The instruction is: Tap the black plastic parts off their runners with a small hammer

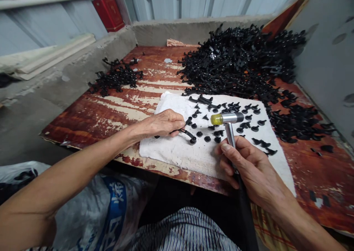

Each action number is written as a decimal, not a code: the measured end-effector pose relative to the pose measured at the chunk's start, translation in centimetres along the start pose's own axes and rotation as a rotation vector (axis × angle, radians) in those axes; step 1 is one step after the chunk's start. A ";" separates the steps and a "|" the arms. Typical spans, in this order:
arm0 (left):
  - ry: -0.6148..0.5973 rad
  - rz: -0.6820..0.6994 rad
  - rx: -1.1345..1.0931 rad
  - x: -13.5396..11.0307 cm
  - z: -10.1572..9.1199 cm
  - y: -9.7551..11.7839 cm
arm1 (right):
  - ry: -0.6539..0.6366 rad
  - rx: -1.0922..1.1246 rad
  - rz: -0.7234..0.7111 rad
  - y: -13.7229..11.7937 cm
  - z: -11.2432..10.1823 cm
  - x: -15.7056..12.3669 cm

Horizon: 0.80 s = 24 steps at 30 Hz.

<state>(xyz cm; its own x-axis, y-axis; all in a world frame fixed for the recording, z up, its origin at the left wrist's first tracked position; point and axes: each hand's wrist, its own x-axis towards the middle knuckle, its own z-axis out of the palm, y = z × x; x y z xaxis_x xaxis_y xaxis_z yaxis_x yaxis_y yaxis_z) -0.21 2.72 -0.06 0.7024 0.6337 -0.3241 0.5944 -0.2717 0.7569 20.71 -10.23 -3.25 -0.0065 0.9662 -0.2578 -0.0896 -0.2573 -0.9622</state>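
My right hand [250, 168] is closed round the metal shaft of a small hammer [227, 119], whose chrome head with a yellow tip hovers over a white cloth pad [193, 155]. My left hand [163, 123] pinches a curved black plastic part [187, 134] and holds it down on the pad. Several small black caps [199, 134] lie on the pad around the hammer head.
A large heap of black plastic parts [238, 62] fills the far right of the worn red board [110, 114]. A smaller heap [116, 77] lies far left, another pile [298, 123] at the right. A white sack [105, 210] sits below the board's near edge.
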 end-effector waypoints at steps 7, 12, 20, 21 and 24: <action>0.009 -0.008 -0.022 0.1 0.2 0.0 | 0.001 0.018 0.012 -0.1 0.1 0.0; 0.017 -0.013 -0.041 0.2 0.2 0.1 | -0.002 0.017 0.006 0.0 0.0 0.0; -0.098 -0.061 -0.091 0.8 -1.3 0.0 | -0.039 -0.236 -0.105 -0.3 -0.1 -0.4; -0.115 -0.064 -0.093 1.0 -1.6 0.0 | -0.035 -0.335 -0.156 -0.5 -0.1 -0.3; -0.150 -0.068 -0.056 1.2 -2.0 0.1 | 0.040 -0.637 -0.442 -1.0 -0.4 0.5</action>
<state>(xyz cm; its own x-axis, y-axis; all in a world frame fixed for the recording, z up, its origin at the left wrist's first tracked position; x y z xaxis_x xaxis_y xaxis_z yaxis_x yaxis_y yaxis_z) -0.09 4.92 0.79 0.7143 0.5328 -0.4538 0.6229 -0.1883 0.7593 21.19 -9.45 -2.42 -0.0668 0.9831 0.1703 0.5147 0.1802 -0.8382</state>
